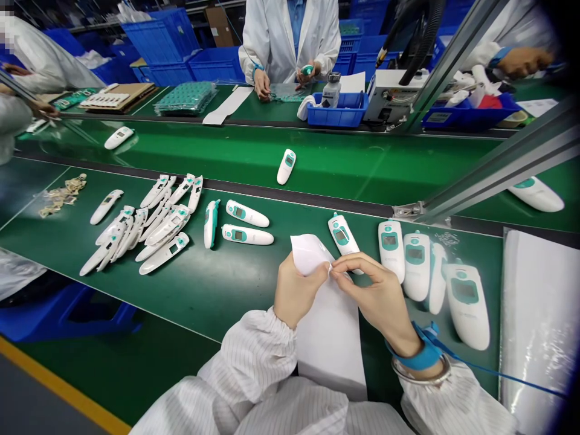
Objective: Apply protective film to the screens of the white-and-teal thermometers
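Note:
My left hand (294,291) pinches the upper end of a long white paper strip (330,329) that lies on the green bench in front of me. My right hand (378,296) pinches a small piece at the strip's edge, fingertips touching those of the left hand. A white and teal thermometer (342,235) lies just behind my fingers. A row of finished thermometers (417,263) sits to the right of my right hand. A blue wrist strap (419,356) is on my right wrist.
A pile of white thermometer shells (145,226) and two assembled units (247,225) lie at left. One unit (286,166) rides the conveyor belt. A person in a white coat (290,42) works opposite beside a blue bin (338,112). Plastic sheets (539,326) lie right.

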The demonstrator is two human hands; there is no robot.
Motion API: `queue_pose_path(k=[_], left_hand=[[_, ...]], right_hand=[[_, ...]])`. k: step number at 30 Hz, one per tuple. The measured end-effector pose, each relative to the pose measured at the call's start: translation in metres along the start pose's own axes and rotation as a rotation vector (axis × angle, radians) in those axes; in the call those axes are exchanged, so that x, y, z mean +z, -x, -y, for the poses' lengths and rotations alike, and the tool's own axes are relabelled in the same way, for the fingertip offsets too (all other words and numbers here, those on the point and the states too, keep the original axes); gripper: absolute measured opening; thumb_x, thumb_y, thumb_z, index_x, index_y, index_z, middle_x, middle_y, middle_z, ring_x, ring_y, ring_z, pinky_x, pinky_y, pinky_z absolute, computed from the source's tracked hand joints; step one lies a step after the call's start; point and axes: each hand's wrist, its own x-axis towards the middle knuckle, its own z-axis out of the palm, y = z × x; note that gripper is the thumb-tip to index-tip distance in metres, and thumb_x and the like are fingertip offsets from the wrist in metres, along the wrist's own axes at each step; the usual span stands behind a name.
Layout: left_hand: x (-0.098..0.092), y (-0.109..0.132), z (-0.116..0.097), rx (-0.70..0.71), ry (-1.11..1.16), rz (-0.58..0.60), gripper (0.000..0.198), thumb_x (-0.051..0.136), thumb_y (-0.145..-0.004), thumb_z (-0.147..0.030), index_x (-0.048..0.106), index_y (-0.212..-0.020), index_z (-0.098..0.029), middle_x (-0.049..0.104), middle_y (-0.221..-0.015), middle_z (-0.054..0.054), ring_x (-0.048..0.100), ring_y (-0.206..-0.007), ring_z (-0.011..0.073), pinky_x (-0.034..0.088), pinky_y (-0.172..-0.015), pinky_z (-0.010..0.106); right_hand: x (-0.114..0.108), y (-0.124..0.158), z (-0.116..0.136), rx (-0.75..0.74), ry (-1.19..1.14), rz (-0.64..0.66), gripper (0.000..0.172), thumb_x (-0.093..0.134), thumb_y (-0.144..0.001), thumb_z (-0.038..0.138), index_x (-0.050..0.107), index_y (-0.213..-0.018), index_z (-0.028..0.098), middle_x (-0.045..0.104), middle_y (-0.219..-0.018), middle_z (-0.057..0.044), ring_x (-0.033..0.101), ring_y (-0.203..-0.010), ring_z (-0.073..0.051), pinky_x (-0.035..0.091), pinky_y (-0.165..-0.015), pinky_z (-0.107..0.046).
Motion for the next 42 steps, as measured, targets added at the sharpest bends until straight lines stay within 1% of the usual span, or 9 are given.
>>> queue_pose_path(k=[9, 15, 18, 21, 24, 29, 34, 37, 42], left_hand=[[-0.001, -0.001, -0.002, -0.037, 0.038, 0.047, 0.018, 0.07, -0.071, -0.028, 0.059, -0.075, -0.014, 0.062, -0.072, 0.001, 0.055, -0.067, 0.0133, 0.046, -0.061, 0.024], [-0.013, -0.002, 0.006, -0.079, 0.075, 0.032, 0.023, 0.075, -0.068, -0.031, 0.06, -0.074, -0.014, 0.062, -0.068, 0.0, 0.055, -0.062, 0.0126, 0.044, -0.058, 0.023], [-0.024, -0.005, 0.01, -0.145, 0.2, 0.048, 0.031, 0.076, -0.068, -0.034, 0.067, -0.09, -0.013, 0.07, -0.086, 0.006, 0.063, -0.078, 0.0185, 0.049, -0.07, 0.028], [-0.031, -0.008, 0.014, -0.219, 0.327, 0.073, 0.037, 0.077, -0.069, -0.035, 0.068, -0.098, -0.014, 0.072, -0.098, 0.009, 0.065, -0.087, 0.0211, 0.05, -0.078, 0.031], [-0.036, -0.007, 0.015, -0.31, 0.39, 0.068, 0.041, 0.079, -0.066, -0.038, 0.069, -0.095, -0.011, 0.072, -0.096, 0.011, 0.066, -0.083, 0.0224, 0.05, -0.075, 0.032], [-0.047, -0.001, 0.013, -0.381, 0.43, 0.084, 0.043, 0.078, -0.066, -0.042, 0.069, -0.094, -0.011, 0.073, -0.09, 0.012, 0.067, -0.081, 0.0229, 0.049, -0.073, 0.03], [-0.062, 0.003, 0.011, -0.393, 0.413, 0.124, 0.035, 0.079, -0.065, -0.035, 0.069, -0.088, -0.01, 0.073, -0.085, 0.011, 0.067, -0.077, 0.0219, 0.05, -0.073, 0.032], [-0.065, 0.004, 0.007, -0.36, 0.385, 0.08, 0.034, 0.077, -0.067, -0.034, 0.069, -0.091, -0.011, 0.073, -0.086, 0.01, 0.067, -0.079, 0.0228, 0.05, -0.074, 0.033], [-0.066, 0.004, -0.005, -0.388, 0.352, 0.061, 0.035, 0.08, -0.062, -0.037, 0.071, -0.082, -0.011, 0.073, -0.079, 0.009, 0.067, -0.069, 0.0215, 0.05, -0.066, 0.031]], right_hand=[[-0.001, -0.004, -0.003, 0.167, -0.089, 0.03, 0.011, 0.07, -0.079, 0.033, 0.069, -0.082, 0.022, 0.069, -0.09, -0.002, 0.062, -0.086, -0.018, 0.048, -0.079, -0.031], [-0.007, -0.024, -0.01, 0.339, -0.102, 0.303, 0.027, 0.059, -0.084, 0.043, 0.07, -0.077, 0.019, 0.072, -0.077, -0.003, 0.065, -0.073, -0.018, 0.052, -0.066, -0.03], [-0.012, -0.072, -0.015, 0.263, 0.09, 0.25, 0.024, 0.056, -0.085, 0.038, 0.066, -0.081, 0.017, 0.072, -0.086, -0.006, 0.067, -0.08, -0.019, 0.052, -0.074, -0.032], [-0.005, -0.144, -0.022, 0.267, 0.286, 0.104, 0.031, 0.059, -0.085, 0.037, 0.06, -0.107, 0.015, 0.068, -0.109, -0.011, 0.064, -0.099, -0.022, 0.047, -0.089, -0.037], [0.02, -0.213, -0.029, 0.376, 0.479, 0.087, 0.051, 0.066, -0.08, 0.044, 0.057, -0.116, 0.008, 0.065, -0.111, -0.017, 0.061, -0.104, -0.03, 0.045, -0.091, -0.047], [0.062, -0.267, -0.03, 0.486, 0.705, 0.111, 0.036, 0.057, -0.091, 0.035, 0.055, -0.122, 0.016, 0.058, -0.123, -0.01, 0.06, -0.105, -0.022, 0.05, -0.088, -0.045], [0.061, -0.239, -0.018, 0.391, 0.871, 0.208, 0.039, 0.052, -0.093, 0.04, 0.054, -0.121, 0.013, 0.062, -0.113, -0.011, 0.063, -0.096, -0.022, 0.052, -0.082, -0.042], [0.053, -0.181, -0.01, 0.203, 0.954, 0.29, 0.045, 0.05, -0.091, 0.043, 0.051, -0.117, 0.007, 0.066, -0.101, -0.02, 0.066, -0.089, -0.032, 0.049, -0.076, -0.043], [0.048, -0.091, -0.006, 0.001, 1.038, 0.406, 0.026, 0.057, -0.086, 0.029, 0.055, -0.103, 0.01, 0.066, -0.095, -0.02, 0.069, -0.074, -0.032, 0.045, -0.059, -0.035]])
